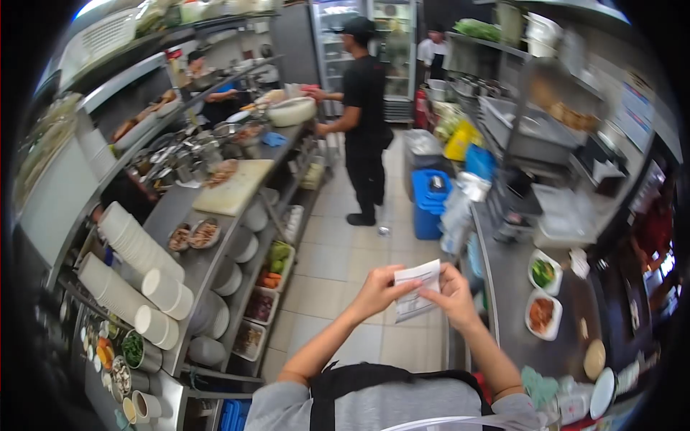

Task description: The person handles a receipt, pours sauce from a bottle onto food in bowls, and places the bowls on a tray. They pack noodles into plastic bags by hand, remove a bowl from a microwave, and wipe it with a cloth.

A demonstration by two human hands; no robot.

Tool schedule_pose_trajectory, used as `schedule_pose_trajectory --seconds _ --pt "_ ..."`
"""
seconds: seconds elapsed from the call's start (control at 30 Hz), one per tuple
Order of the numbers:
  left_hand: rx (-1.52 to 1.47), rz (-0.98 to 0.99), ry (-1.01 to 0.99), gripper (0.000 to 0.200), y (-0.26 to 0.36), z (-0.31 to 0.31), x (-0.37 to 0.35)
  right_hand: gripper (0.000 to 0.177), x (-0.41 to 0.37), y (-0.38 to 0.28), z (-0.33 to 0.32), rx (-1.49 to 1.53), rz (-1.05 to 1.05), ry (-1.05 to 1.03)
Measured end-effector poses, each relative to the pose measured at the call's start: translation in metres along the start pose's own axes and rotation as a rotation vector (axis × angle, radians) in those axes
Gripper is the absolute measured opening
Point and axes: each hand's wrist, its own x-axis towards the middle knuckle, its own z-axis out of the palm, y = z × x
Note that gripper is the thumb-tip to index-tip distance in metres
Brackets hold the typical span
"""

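both hands are pinching a small white paper slip (417, 298) out in front of the chest over the aisle floor, left hand (377, 291) gripping its left edge and right hand (454, 291) its right edge. off to the right the steel tabletop (507, 302) carries two plates of food (543, 294). a person in black (363, 115) stands further up the aisle by a blue bin (430, 202), well apart from the slip.

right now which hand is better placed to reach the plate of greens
Probably the right: the right hand is nearer the plate of greens on the steel counter, and the left hand also grips the paper slip.
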Motion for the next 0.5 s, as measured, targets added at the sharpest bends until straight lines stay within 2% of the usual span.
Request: schedule_pose_trajectory --seconds 0.07,0.17,0.23,0.27,0.33,0.4,0.47,0.5 --pt "0.166 0.062 0.093 0.015 -0.014 -0.053 -0.004 0.034 0.045 0.037 0.032 0.085 0.002 0.053" --pt "0.178 -0.233 0.149 0.012 -0.019 -0.115 -0.002 0.031 0.101 0.083 0.059 0.186 0.03 0.114" --pt "0.238 -0.182 0.242 0.015 -0.051 -0.154 0.01 0.03 0.131 0.11 0.061 0.259 0.05 0.2" --pt "0.266 -0.15 0.284 0.018 -0.065 -0.173 0.019 0.029 0.146 0.123 0.057 0.29 0.057 0.247" --pt "0.444 -0.083 0.333 0.037 -0.075 -0.211 0.047 0.034 0.169 0.15 0.031 0.134 0.022 0.287" --pt "0.577 -0.09 0.321 0.042 -0.084 -0.251 0.08 0.037 0.194 0.173 -0.003 -0.046 -0.038 0.3" --pt "0.609 -0.089 0.342 0.045 -0.097 -0.289 0.115 0.042 0.218 0.156 -0.022 -0.071 0.017 0.335" --pt "0.532 -0.044 0.342 0.043 -0.121 -0.317 0.133 0.044 0.235 0.157 -0.033 -0.08 0.035 0.365"
